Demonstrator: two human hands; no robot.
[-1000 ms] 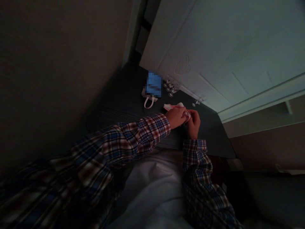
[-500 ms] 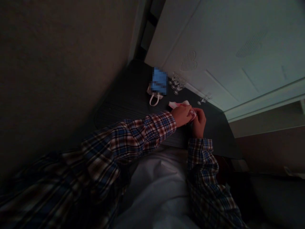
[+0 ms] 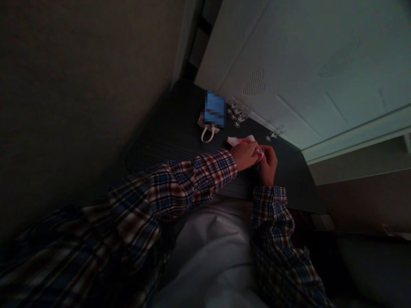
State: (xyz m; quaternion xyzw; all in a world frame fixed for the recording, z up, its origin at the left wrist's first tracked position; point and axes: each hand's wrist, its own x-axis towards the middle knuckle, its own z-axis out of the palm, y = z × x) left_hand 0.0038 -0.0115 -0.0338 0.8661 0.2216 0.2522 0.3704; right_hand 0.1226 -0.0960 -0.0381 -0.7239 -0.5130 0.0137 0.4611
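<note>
Over the dark table, my two hands meet around a pink cloth point(image 3: 240, 140). My left hand point(image 3: 244, 155) is closed, with the cloth bunched under its fingers and a pale end sticking out to the left. My right hand point(image 3: 269, 163) is closed too, its fingertips pinching a small clear glass point(image 3: 259, 152) that the cloth partly wraps. Most of that glass is hidden by fingers and cloth. Beyond my hands, several small stemmed glasses point(image 3: 237, 112) stand close together, and another stemmed glass point(image 3: 272, 135) is apart from them on the right.
A blurred blue object point(image 3: 215, 108) with a pale looped handle point(image 3: 208, 135) sits left of the glasses. A white panel point(image 3: 289, 64) with heart shapes closes off the table's point(image 3: 160, 141) back. A wall point(image 3: 96, 85) rises on the left. The scene is dim.
</note>
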